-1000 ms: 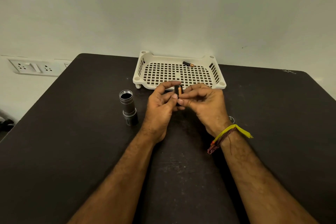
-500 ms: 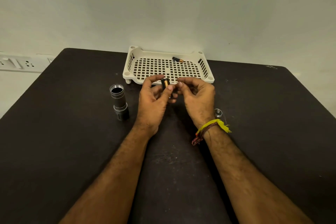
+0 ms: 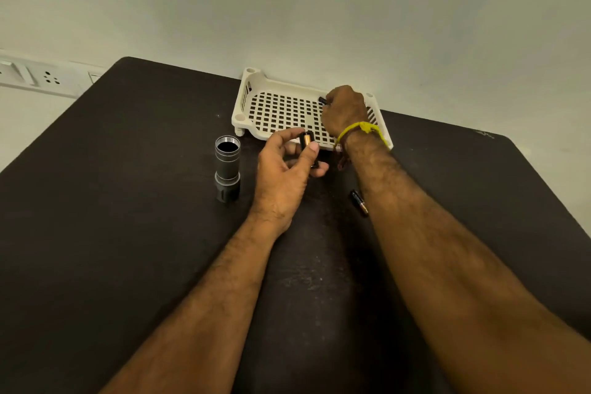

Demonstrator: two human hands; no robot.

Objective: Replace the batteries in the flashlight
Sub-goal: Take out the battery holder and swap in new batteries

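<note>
Left of centre on the dark counter (image 3: 128,201): flashlight body (image 3: 227,166), upright, open end up. At centre, left hand (image 3: 284,169) pinching a battery holder (image 3: 307,141), partly hidden. Upper right, right hand (image 3: 343,110) in the white tray (image 3: 275,109), fingers curled over a mostly hidden battery (image 3: 322,100).

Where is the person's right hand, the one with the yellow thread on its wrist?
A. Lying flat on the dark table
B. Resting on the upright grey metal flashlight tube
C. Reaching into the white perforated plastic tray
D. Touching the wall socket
C: the right hand is over the far corner of the white perforated plastic tray, at a small dark battery.
</note>
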